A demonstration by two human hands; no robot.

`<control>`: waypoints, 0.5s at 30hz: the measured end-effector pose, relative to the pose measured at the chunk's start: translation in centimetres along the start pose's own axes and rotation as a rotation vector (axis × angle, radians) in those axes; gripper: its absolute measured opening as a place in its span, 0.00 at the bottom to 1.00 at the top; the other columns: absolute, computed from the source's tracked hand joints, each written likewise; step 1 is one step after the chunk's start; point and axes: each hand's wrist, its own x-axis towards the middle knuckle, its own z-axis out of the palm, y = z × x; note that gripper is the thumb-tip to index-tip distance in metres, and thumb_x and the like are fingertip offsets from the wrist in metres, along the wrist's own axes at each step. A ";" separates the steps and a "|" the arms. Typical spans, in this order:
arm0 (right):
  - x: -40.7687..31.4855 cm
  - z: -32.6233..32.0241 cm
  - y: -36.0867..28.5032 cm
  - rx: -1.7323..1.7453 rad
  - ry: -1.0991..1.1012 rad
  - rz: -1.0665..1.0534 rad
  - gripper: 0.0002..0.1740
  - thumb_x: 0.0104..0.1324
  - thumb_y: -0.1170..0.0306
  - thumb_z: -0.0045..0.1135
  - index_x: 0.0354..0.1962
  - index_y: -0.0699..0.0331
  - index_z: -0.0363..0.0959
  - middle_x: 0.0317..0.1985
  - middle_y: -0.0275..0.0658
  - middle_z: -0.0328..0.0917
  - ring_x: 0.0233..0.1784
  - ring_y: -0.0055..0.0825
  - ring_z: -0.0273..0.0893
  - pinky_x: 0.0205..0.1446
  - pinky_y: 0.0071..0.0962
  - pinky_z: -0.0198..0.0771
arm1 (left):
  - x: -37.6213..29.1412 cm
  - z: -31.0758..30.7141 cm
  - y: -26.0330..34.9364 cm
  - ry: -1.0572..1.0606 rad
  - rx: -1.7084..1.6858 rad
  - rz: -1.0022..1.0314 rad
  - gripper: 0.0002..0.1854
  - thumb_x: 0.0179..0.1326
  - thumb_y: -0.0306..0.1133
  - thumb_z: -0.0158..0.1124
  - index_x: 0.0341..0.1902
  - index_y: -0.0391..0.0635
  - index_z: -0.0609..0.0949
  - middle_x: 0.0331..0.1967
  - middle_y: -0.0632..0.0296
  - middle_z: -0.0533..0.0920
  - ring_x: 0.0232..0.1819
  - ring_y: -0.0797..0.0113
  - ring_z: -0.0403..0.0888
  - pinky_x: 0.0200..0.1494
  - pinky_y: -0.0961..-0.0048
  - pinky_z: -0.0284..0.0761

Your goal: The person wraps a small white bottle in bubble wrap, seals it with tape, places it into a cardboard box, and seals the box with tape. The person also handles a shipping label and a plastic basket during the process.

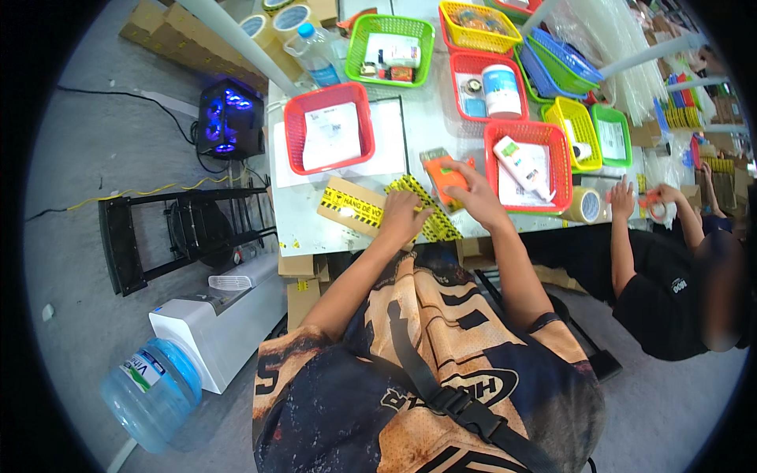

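Note:
A flat cardboard box (350, 204) with yellow-and-black printed warning tape along it lies at the table's near edge. My left hand (405, 216) is on the box's right end, fingers bent downward; whether they grip is hidden. Just right of it, more yellow-and-black tape (440, 223) runs slantwise towards the table edge. My right hand (478, 195) is closed around what looks like an orange tape dispenser (443, 171), tilted above the tabletop. Past that hand, a red basket (562, 204) holds a white bottle (525, 168) lying on paper.
At left, a red basket (288, 127) with papers sits on white sheets. Farther back stand a green basket (349, 56), a plastic bottle (322, 62) and a red basket (458, 88) with a white tub. Tape rolls (585, 205) lie right, near a co-worker's hands (622, 198). A table leg (242, 44) rises left.

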 end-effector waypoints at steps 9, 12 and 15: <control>15.3 6.6 4.3 -1.075 0.378 -0.076 0.38 0.63 0.73 0.63 0.72 0.62 0.67 0.59 0.60 0.82 0.62 0.56 0.81 0.65 0.50 0.75 | -4.3 -9.0 -11.8 0.365 -0.033 -0.596 0.37 0.62 0.59 0.77 0.55 0.34 0.82 0.52 0.37 0.85 0.59 0.34 0.82 0.62 0.44 0.76; 16.8 10.2 2.6 -0.665 0.155 -0.287 0.39 0.64 0.68 0.69 0.70 0.68 0.66 0.57 0.66 0.80 0.48 0.55 0.88 0.50 0.50 0.82 | -6.4 -8.5 -11.6 0.427 -0.048 -0.686 0.39 0.58 0.62 0.78 0.51 0.33 0.82 0.48 0.38 0.86 0.54 0.36 0.84 0.58 0.45 0.78; 17.7 16.1 -1.9 -0.297 -0.062 0.208 0.41 0.66 0.66 0.71 0.70 0.73 0.62 0.57 0.69 0.78 0.44 0.53 0.89 0.44 0.44 0.87 | -7.1 -7.4 -11.7 0.496 -0.018 -0.728 0.40 0.57 0.62 0.79 0.51 0.33 0.81 0.47 0.39 0.86 0.54 0.38 0.84 0.58 0.46 0.78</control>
